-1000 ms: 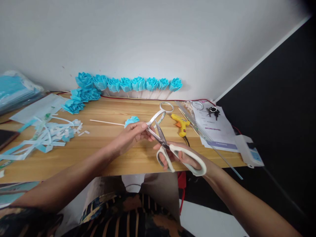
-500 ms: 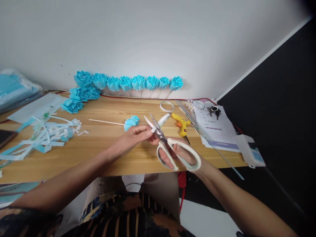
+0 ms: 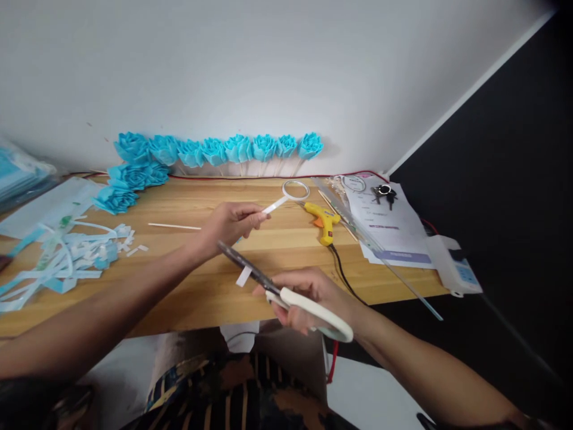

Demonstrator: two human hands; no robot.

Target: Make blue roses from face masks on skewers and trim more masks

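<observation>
My left hand (image 3: 235, 222) pinches the loose end of a strip running from a roll of white tape (image 3: 296, 190). My right hand (image 3: 308, 292) is wrapped around the white handles of a pair of scissors (image 3: 313, 310), blades together and pointing left. A small white piece of tape (image 3: 244, 276) clings to the blades. Behind my left hand a pale stick (image 3: 174, 226) lies on the table; the blue flower on its end is nearly all hidden. The yellow glue gun (image 3: 329, 221) lies just right of the tape roll.
Several blue flowers (image 3: 239, 147) on sticks lean along the wall, with more heaped at the left. Blue and white scraps (image 3: 85, 248) cover the table's left side. Papers (image 3: 389, 230) with keys (image 3: 385, 194), clear strips and a white box (image 3: 454, 266) are at the right.
The scissors have closed and moved down and left, away from the tape, carrying a small tape piece. My left hand has moved up and now grips the tape's end.
</observation>
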